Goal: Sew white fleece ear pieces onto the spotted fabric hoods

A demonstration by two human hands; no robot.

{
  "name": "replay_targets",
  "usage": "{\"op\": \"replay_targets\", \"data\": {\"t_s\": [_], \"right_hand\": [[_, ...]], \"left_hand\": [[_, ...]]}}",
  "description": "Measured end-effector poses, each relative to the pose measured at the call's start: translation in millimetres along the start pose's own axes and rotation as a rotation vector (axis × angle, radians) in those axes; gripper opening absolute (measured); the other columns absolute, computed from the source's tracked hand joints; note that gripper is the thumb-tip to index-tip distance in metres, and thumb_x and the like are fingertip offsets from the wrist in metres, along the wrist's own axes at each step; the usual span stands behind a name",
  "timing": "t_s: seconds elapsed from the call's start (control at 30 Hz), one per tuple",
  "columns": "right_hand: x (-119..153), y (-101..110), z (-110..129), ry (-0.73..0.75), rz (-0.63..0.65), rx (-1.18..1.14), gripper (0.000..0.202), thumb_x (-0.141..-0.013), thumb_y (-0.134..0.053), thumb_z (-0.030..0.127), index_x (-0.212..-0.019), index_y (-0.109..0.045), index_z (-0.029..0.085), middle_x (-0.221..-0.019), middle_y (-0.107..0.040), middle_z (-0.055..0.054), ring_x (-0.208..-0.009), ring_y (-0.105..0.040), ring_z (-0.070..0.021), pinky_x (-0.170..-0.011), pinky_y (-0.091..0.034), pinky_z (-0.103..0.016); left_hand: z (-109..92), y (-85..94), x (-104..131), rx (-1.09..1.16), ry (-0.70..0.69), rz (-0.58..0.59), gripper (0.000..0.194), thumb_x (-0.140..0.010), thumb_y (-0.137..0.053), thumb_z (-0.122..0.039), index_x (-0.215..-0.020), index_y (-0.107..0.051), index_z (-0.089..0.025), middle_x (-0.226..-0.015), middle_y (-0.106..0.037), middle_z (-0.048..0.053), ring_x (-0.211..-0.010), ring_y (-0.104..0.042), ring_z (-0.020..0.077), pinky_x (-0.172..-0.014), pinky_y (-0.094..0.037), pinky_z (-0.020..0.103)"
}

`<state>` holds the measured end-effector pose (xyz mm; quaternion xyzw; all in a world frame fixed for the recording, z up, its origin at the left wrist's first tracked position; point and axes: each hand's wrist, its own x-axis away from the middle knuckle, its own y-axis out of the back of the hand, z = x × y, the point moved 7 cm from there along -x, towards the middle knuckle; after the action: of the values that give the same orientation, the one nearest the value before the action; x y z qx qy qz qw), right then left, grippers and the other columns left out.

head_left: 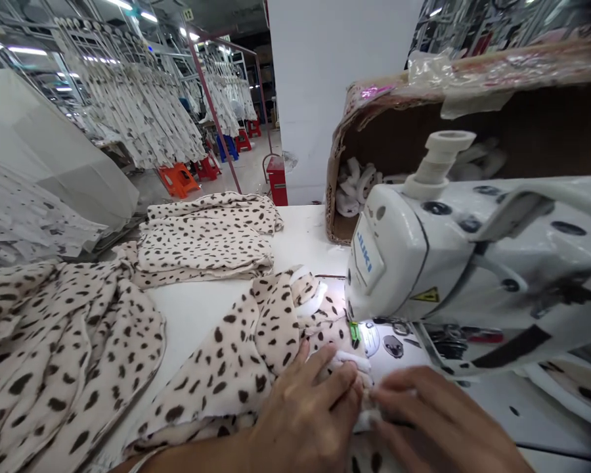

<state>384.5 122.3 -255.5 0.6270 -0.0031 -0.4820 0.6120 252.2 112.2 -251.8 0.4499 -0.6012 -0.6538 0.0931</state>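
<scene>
Cream fleece fabric [226, 358] with dark brown spots lies bunched on the table, its far end reaching the sewing machine's needle area. A strip of white trim [347, 359] runs along its edge beside my fingers. My left hand [310, 407] presses on the fabric with fingers bent and closed on its edge. Close by on the right, my right hand [438, 414] is slightly blurred, its thumb and fingers drawn together at the same edge. The white sewing machine [394, 249] stands just beyond both hands; its needle is hidden from view.
More spotted fabric [59, 348] covers the table's left side, and a folded stack [207, 236] lies at the back. An open cardboard box [337, 171] with white rolled pieces [357, 187] stands behind the machine. A thread cone [438, 161] sits on top of it.
</scene>
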Motion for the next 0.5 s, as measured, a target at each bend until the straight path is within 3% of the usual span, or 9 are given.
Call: {"op": "replay_targets", "data": {"t_s": [0.17, 0.33, 0.43, 0.5], "right_hand": [[-9, -2, -39, -0.141, 0.049, 0.036, 0.027, -0.098, -0.044, 0.024, -0.106, -0.069, 0.025, -0.091, -0.073, -0.004, -0.082, -0.072, -0.0204, -0.068, -0.06, -0.031], [-11, -9, -29, 0.016, 0.094, 0.177, 0.043, -0.093, -0.033, 0.01, -0.114, -0.068, 0.025, -0.093, -0.074, -0.003, -0.087, -0.073, -0.0172, -0.072, -0.062, -0.03], [-5, -14, -30, -0.006, 0.117, 0.256, 0.053, -0.086, -0.032, 0.004, -0.12, -0.067, 0.026, -0.101, -0.073, -0.007, -0.099, -0.07, -0.0213, -0.085, -0.059, -0.04], [-2, -15, -32, -0.021, 0.117, 0.297, 0.054, -0.085, -0.034, 0.004, -0.121, -0.067, 0.027, -0.102, -0.072, -0.009, -0.101, -0.069, -0.0249, -0.085, -0.058, -0.046]], "left_hand": [[1, 0.4, -3, 0.038, -0.028, 0.021, 0.024, -0.093, -0.051, -0.012, -0.112, -0.065, -0.011, -0.117, -0.071, 0.007, -0.112, -0.064, 0.034, -0.098, -0.055, 0.057], [2, 5.9, -5, 0.074, -0.02, -0.008, 0.023, -0.094, -0.049, -0.01, -0.109, -0.067, -0.011, -0.114, -0.072, 0.008, -0.111, -0.064, 0.0332, -0.096, -0.057, 0.057], [0, 6.5, -5, 0.068, -0.053, 0.027, 0.026, -0.092, -0.051, -0.009, -0.112, -0.067, -0.011, -0.116, -0.072, 0.009, -0.113, -0.064, 0.0333, -0.096, -0.057, 0.055], [1, 8.5, -6, 0.066, -0.062, 0.021, 0.027, -0.092, -0.05, -0.009, -0.114, -0.067, -0.011, -0.117, -0.072, 0.009, -0.114, -0.064, 0.0333, -0.095, -0.058, 0.054]]}}
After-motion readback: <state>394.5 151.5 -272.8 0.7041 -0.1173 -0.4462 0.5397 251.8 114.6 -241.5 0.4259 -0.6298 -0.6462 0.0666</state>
